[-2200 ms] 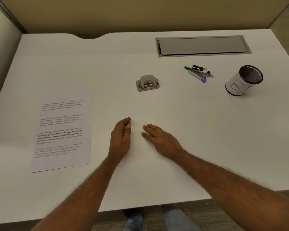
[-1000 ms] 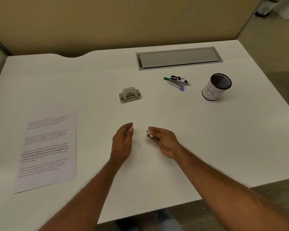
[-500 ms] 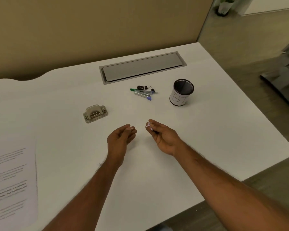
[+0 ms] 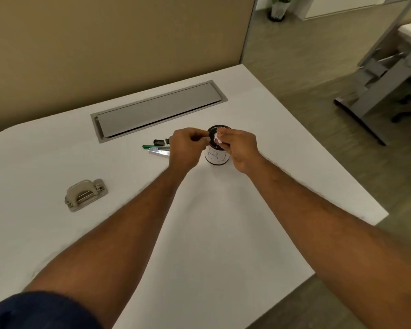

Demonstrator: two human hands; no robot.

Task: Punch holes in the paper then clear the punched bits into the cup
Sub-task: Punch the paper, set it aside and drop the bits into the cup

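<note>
A black mesh cup with a white label stands on the white desk. Both hands hover at its rim. My right hand pinches small white punched bits right over the cup's mouth. My left hand has its fingers pinched together at the cup's left edge; whether it holds a bit is too small to tell. The grey hole punch sits at the left of the desk. The paper is out of view.
A green pen, a marker and a black binder clip lie just left of my left hand. A grey cable hatch is set in the desk behind them. The desk's right edge and floor are close to the cup.
Both hands have left the middle of the desk and moved forward to the cup's mouth, the right one carrying the bits. The view swung right, putting the paper out of frame.
</note>
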